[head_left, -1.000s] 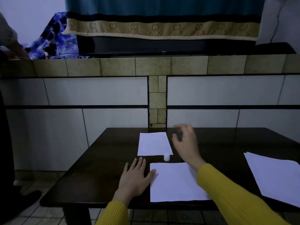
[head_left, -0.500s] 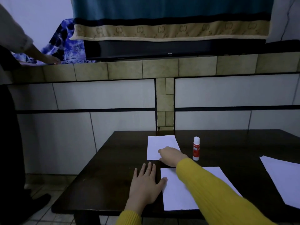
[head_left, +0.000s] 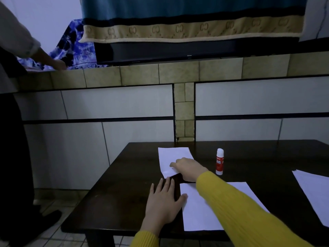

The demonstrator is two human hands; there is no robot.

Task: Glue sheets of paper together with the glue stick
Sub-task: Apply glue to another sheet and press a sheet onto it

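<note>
A small white sheet (head_left: 170, 156) lies at the far middle of the dark table (head_left: 128, 189). My right hand (head_left: 188, 168) grips its near right corner, and that near edge is lifted off the table. A second white sheet (head_left: 197, 216) lies in front of me, partly under my yellow right sleeve. My left hand (head_left: 164, 202) lies flat with fingers spread on the table, its thumb on that sheet's left edge. A red and white glue stick (head_left: 219, 162) stands upright with its cap on, just right of my right hand.
A stack of white sheets (head_left: 315, 191) lies at the table's right edge. Another person stands at the left, with a hand (head_left: 55, 64) on the tiled ledge. A tiled wall rises directly behind the table. Tiled floor shows at the lower left.
My right hand set the glue stick upright, capped, then went left to the small sheet and now lifts its near corner. My left hand stayed flat.
</note>
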